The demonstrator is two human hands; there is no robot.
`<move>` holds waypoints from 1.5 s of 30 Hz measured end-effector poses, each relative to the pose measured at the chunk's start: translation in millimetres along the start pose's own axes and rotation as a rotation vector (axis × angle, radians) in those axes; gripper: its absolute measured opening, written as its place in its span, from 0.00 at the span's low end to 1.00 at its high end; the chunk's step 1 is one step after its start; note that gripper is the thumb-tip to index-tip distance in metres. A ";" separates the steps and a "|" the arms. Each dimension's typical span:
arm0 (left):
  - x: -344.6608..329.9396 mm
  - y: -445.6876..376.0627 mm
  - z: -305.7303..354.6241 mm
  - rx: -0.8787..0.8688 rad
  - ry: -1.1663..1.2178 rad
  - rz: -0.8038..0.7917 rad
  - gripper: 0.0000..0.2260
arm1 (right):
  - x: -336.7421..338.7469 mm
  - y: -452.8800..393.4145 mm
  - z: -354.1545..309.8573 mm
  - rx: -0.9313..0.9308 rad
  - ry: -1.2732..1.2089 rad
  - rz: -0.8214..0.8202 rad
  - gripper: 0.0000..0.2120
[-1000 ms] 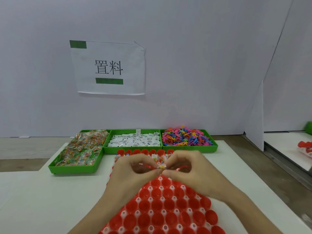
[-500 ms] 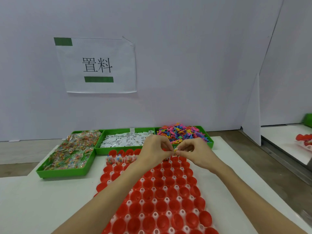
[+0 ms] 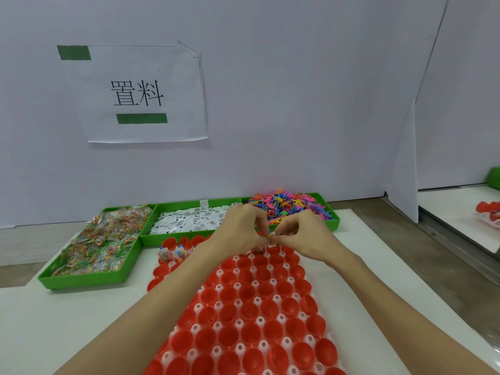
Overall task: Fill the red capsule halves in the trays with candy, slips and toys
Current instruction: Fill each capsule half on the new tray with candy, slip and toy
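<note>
A clear tray of red capsule halves [image 3: 251, 301] runs from the table's front toward the bins. Two halves at its far left hold candy packets [image 3: 173, 254]; most others look bare. My left hand [image 3: 240, 231] and my right hand [image 3: 303, 236] meet over the tray's far rows, and both pinch a small yellowish toy [image 3: 271, 237] between their fingertips. Behind stand three green bins: candy packets [image 3: 100, 242], white slips [image 3: 189, 220] and coloured plastic toys [image 3: 289, 207].
The white table [image 3: 62, 320] ends at its right edge [image 3: 405, 266], with a lower floor strip beyond. A white wall with a paper sign [image 3: 138, 96] rises behind the bins. A divider panel [image 3: 403, 169] and another bench with red pieces [image 3: 487, 209] are at right.
Both hands, still pinching the small piece together, have moved from the tray's middle rows toward its far end near the bins. The view has shifted too.
</note>
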State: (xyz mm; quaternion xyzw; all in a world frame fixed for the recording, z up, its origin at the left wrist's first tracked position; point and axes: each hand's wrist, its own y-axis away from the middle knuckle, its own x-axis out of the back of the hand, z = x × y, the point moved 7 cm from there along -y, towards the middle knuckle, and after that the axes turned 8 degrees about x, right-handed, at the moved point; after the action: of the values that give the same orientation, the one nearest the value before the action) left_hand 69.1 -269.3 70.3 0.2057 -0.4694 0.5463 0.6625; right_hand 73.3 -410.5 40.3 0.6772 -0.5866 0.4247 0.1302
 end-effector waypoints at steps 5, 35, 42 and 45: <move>-5.1 1.9 0.1 0.010 -0.059 -0.055 0.04 | -7.1 3.0 -2.3 -0.032 0.049 -0.052 0.09; -10.8 -1.7 12.8 0.007 -0.224 -0.078 0.04 | -4.9 1.7 -22.3 0.075 0.250 -0.142 0.08; -12.1 -1.4 14.4 -0.008 -0.317 -0.016 0.08 | -3.5 0.8 -18.0 0.061 0.173 -0.131 0.04; -11.0 -0.4 15.1 -0.033 -0.292 -0.021 0.05 | 17.9 -1.0 -11.6 0.041 0.127 -0.098 0.06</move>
State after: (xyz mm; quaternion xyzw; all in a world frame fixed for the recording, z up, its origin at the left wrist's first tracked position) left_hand 64.0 -287.1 68.3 0.2768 -0.5675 0.4960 0.5961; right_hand 68.5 -414.6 60.7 0.6794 -0.5344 0.4717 0.1740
